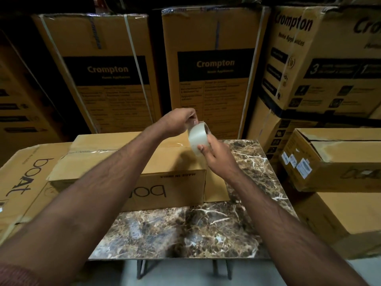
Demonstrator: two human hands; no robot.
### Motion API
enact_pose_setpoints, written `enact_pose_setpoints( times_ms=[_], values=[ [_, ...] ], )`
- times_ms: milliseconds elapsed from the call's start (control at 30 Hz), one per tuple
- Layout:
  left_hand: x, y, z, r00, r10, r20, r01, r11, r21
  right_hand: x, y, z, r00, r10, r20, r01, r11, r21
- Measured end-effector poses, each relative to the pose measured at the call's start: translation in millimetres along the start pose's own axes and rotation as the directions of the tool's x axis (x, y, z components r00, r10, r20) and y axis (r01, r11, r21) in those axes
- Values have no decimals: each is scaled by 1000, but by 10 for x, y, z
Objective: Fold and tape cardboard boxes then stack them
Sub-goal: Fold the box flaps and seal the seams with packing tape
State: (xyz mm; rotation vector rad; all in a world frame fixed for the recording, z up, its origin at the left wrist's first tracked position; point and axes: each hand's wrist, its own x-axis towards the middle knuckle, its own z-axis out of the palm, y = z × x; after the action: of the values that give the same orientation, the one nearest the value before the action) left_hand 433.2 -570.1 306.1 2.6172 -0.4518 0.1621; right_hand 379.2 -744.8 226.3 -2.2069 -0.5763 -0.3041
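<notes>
Now the right hand (214,155) grips the tape roll (198,135) above the box (132,162) on the surface (243,182), while the left hand (179,122) pinches its loose end, which may tear or stick back if pulled crookedly.

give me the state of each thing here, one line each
tape roll: held up in right hand, off the table
left hand: fingers pinch the tape's end
boat box: closed, seam taped, lying on marble table
box at right: closed, taped, stacked on another
</notes>
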Motion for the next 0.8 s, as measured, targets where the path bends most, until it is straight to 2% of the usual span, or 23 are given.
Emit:
enact_pose_setpoints(
  times_ms=[67,133,200,300,433,600,667,800],
  values=[
    [102,27,60,999,-24,-36,26,999,46,74,99,-68,999,-3,-51,5,1000,30],
    [174,-3,102,998,-49,-47,51,998,42,130,235,-95,995,-32,-90,25,997,-77],
    [230,-55,139,997,-61,-47,64,997,50,112,361,-64,999,31,-16,-33,994,-105],
    [368,-128,149,996,-89,-11,90,993,82,106,436,-2,994,88,60,-86,996,-31],
    [569,-294,266,992,-111,55,107,991,76,184,419,12,997,76,-17,-74,994,82],
    [852,-509,279,993,-106,43,105,994,26,292,314,83,973,224,-53,-192,915,356],
    [943,-593,388,995,-84,58,84,996,7,282,353,136,957,288,-20,-250,862,441],
    [1149,-772,455,996,-73,42,75,996,-55,285,489,261,929,356,99,-364,834,415]
  ],
)
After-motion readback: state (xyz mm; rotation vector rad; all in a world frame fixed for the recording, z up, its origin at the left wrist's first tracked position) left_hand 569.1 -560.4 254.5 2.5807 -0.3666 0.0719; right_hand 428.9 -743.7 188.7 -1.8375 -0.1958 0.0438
